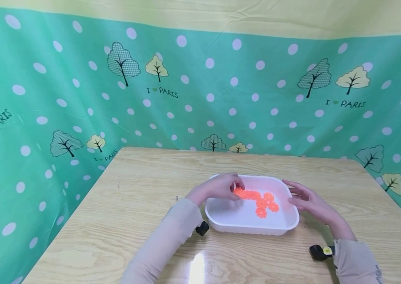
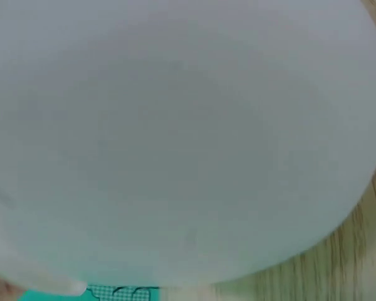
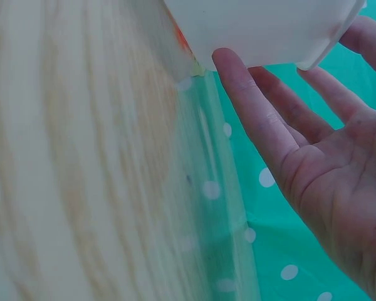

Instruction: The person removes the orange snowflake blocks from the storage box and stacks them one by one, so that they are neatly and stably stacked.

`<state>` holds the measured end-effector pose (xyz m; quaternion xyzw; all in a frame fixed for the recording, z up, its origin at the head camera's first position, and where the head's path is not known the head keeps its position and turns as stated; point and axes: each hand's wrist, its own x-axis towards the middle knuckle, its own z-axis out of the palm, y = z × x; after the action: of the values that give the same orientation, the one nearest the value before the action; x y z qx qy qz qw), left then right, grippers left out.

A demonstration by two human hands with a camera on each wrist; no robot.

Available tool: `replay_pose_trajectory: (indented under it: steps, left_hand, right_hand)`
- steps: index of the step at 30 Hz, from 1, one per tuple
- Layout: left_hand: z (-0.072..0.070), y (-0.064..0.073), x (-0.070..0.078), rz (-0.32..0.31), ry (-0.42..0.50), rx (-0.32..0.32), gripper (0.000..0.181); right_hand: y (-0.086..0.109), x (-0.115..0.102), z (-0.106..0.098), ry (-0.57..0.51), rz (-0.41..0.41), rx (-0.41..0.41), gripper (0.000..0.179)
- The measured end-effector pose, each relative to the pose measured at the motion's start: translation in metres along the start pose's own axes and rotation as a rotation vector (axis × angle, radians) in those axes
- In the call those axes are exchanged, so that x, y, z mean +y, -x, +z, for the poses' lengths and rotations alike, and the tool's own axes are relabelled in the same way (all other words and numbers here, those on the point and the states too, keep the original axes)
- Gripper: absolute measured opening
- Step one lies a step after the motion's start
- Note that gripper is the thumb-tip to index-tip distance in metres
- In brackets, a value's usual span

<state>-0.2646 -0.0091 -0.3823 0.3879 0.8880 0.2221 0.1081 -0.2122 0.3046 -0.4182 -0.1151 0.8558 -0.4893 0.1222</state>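
Observation:
A white plastic basin [image 1: 252, 228] stands on the table, holding several orange flower-shaped discs [image 1: 261, 212]. My left hand [image 1: 222, 187] reaches over its left rim, and the thumb and bent fingers pinch a disc at the left end of the row. The fingertips partly hide that disc. At the right end my right hand [image 1: 310, 203] holds the rim. In the right wrist view, fingers [image 3: 250, 100] touch the outer wall and another passes over the rim. Only the basin's pale outer wall [image 2: 188, 138] fills most of the left wrist view.
The basin rests on a wood-grain table [image 1: 122, 221]. Behind and to the sides hangs a green dotted curtain [image 1: 218, 94] with tree prints. Black wrist cameras sit under both wrists, the right one [image 1: 319, 252] low over the table.

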Motion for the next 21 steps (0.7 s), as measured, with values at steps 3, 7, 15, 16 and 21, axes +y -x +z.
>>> replay_pose_trajectory:
  steps: [3, 7, 15, 16, 21]
  left_hand:
    - [-0.003, 0.004, -0.002, -0.007, 0.017, 0.012, 0.034]
    - [-0.008, 0.01, -0.004, -0.007, 0.046, 0.023, 0.033]
    - [-0.015, 0.022, -0.013, -0.006, 0.043, 0.061, 0.031]
    - [-0.016, 0.024, -0.014, -0.007, 0.04, 0.064, 0.031]
    - [-0.02, 0.029, -0.018, -0.013, 0.037, 0.072, 0.032]
  right_hand:
    - [0.0, -0.001, 0.0, -0.002, 0.0, -0.001, 0.06]
    - [0.001, -0.002, 0.0, -0.006, 0.001, -0.001, 0.06]
    - [0.001, -0.003, 0.001, -0.009, 0.006, -0.004, 0.061]
    - [0.001, -0.003, 0.001, -0.01, 0.007, -0.005, 0.061]
    - [0.001, -0.003, 0.001, -0.011, 0.005, -0.003, 0.06]
